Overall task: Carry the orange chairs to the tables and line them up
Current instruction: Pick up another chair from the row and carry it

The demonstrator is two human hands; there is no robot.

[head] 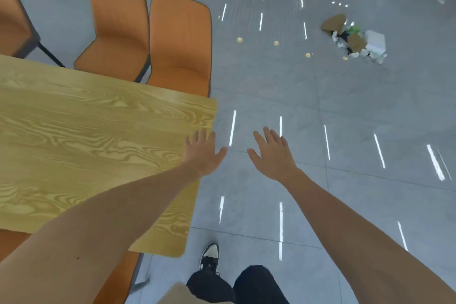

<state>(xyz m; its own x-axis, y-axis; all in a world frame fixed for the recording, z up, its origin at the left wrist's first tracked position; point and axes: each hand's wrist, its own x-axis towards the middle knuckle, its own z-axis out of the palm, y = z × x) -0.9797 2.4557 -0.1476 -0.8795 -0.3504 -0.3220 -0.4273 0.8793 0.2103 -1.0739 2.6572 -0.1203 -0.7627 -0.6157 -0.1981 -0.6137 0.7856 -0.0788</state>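
Note:
A light wooden table (81, 131) fills the left of the view. Along its far side stand orange chairs: one (180, 42) at the table's right corner, a second (118, 24) to its left, and part of a third (12, 22) at the left edge. Another orange chair (118, 276) shows under the table's near edge. My left hand (203, 153) hovers over the table's right edge, fingers spread and holding nothing. My right hand (272, 153) is stretched out over the floor beside it, also spread and holding nothing.
A pile of cardboard, paper and rubbish (352, 37) lies on the grey tiled floor at the upper right. Small yellowish scraps (275, 43) dot the floor. My foot in a black and white shoe (209, 255) steps forward beside the table.

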